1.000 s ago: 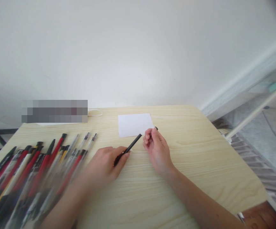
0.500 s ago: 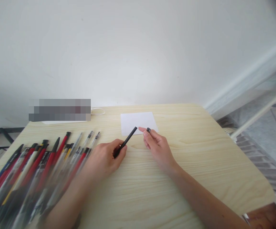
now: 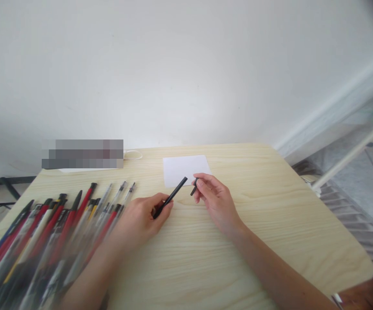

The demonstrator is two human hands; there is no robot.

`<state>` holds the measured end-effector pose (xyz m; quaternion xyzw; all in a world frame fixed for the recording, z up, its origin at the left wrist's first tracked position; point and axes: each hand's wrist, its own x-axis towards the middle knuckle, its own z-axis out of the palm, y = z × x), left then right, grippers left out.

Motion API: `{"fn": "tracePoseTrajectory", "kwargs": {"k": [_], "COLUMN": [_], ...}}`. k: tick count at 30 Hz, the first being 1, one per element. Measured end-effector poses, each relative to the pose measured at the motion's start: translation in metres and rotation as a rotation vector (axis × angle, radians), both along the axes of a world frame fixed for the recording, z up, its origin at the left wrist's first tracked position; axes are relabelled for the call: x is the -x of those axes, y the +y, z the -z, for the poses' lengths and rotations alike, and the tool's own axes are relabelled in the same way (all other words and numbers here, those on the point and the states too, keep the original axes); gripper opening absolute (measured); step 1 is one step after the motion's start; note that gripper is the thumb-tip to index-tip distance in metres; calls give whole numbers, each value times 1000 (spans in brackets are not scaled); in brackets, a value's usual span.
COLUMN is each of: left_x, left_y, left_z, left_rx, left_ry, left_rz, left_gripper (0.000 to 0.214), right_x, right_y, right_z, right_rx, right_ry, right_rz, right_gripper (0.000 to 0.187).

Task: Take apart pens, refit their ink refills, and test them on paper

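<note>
Filling the upper half of the view, a matt white wall [image 3: 186, 64] runs down to a pale skirting on the right, where grey floor [image 3: 360, 181] shows beyond the edge. Below it lies the surface [image 3: 270, 241], a light wood-grain top with a rounded far corner and a smooth, dull finish. Along its left side a fanned row of pens [image 3: 44, 232] lies flat, slim plastic barrels in red, black, blue, yellow and clear, their tips pointing away from the person; the nearer ones are blurred.

The left hand [image 3: 141, 219] rests on the wood just right of that row, its grip clenched round the lower end of a black pen [image 3: 173, 194], a thin straight stick tilted up and to the right. The right hand [image 3: 217, 202] sits just beside it, its grip pinching a small dark cap [image 3: 194, 188] between thumb and fingertips, close to the pen's raised end but apart from it. A small white rectangle of paper [image 3: 180, 168] lies flat just behind both.
</note>
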<state>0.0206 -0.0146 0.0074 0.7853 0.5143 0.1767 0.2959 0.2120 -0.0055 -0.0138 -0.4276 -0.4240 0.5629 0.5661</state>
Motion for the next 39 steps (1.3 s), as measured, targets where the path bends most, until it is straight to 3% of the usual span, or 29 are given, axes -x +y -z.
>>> {"fn": "tracePoseTrajectory", "kwargs": {"k": [8,31,39], "left_x": [0,3,1], "left_y": [-1,1,1], "left_z": [-1,-4,-5], "left_rx": [-4,44,56], "left_ry": [32,38,-16], "left_rz": [103,137,120], "left_gripper": [26,33,33], "right_x": [1,4,5], "right_y": [0,-9,-7], "right_z": [-2,-5,-5], "right_rx": [-46,-133,-133], "right_ry": [16,-268,-177], "right_rz": [73,9,16], "right_gripper": [19,25,32]}}
